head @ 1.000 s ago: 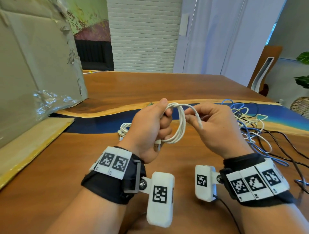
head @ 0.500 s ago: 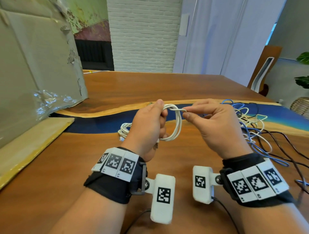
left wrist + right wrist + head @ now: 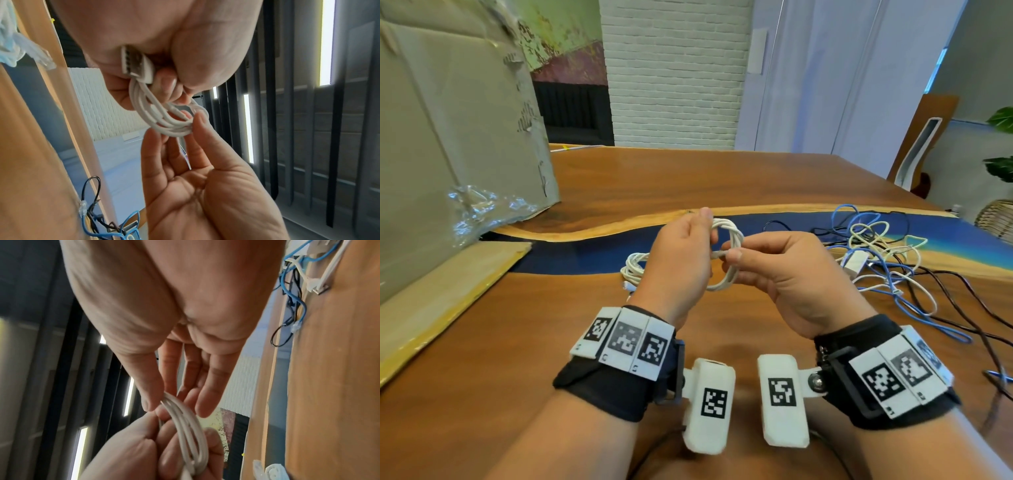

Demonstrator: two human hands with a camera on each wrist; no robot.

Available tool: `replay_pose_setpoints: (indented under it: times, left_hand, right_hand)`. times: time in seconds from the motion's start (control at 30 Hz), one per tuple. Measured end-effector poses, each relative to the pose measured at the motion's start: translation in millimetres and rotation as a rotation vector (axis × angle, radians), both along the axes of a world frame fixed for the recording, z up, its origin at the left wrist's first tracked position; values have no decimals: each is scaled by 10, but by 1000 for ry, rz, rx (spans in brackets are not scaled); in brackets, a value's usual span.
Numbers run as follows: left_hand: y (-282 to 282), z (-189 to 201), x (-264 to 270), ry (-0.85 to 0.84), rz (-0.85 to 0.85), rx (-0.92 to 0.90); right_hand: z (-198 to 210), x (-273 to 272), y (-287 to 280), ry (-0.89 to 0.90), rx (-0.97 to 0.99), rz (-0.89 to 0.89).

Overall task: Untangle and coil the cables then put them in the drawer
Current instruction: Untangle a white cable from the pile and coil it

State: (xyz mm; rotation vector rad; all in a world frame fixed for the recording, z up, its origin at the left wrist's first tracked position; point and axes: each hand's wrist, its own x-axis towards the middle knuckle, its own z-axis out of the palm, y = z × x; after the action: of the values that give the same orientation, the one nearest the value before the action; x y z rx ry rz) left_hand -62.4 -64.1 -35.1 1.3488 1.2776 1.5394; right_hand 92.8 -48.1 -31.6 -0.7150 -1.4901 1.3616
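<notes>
Left hand [image 3: 681,253] holds the coiled white cable [image 3: 729,253] above the desk [image 3: 482,342], grip curled round the loops, USB plug [image 3: 136,65] against the palm. Right hand [image 3: 784,274] pinches the cable's free end at the coil. Tangled cables [image 3: 887,260] lie at right.

Around each of my bare forearms sits a black fabric wrist strap [image 3: 606,387] topped by a curved row of three white tiles printed with black square codes [image 3: 625,337]. A white rounded plastic camera pod [image 3: 710,404], also code-marked, hangs off each strap on a small metal screw joint [image 3: 815,381].
</notes>
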Motion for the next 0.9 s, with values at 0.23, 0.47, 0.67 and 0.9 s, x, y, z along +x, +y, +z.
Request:
replay_pose_setpoints:
  times: [0.23,0.47,0.67,0.9]
  left_hand:
    - [2,12,-14,-23,-82,-69]
    - [-37,87,-54,-145,-126,-105]
    - [-31,104,-136,-288,-239,-88]
    - [-25,84,-109,-164,-185,-109]
  right_hand:
    - [-9,-46,-5,-6,-86,70]
    - [-65,-22,37,-310,171,-64]
    - [-30,48,59,-146,70,-56]
    - [-86,68,119,-158,49,-67]
